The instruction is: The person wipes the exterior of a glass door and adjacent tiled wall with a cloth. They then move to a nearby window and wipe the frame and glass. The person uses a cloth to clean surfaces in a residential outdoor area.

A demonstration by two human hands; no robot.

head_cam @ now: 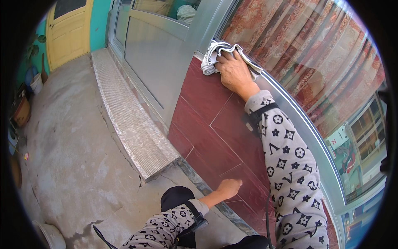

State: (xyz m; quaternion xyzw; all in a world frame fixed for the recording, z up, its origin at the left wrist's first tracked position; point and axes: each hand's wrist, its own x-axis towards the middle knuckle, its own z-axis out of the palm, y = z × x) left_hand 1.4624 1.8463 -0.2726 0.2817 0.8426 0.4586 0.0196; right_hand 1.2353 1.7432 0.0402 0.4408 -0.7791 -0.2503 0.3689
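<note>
At the upper middle, my right hand (235, 72) presses a bunched white and dark cloth (212, 59) against the corner of the metal window frame (273, 87), just above the dark red wall tiles (214, 146). The fingers are partly sunk in the cloth's folds. Lower down, my left hand (229, 188) is curled into a fist in front of the tiles, with no object visible in it. Both forearms wear patterned grey sleeves and black straps. Behind the window glass (298, 46) hang patterned red and beige curtains.
A ribbed stone step (130, 124) runs below the metal-framed door (155, 56). Potted plants and a white bucket (36, 84) line the far left. A pale basin (51, 236) stands on the concrete floor at lower left. Black cables hang near both arms.
</note>
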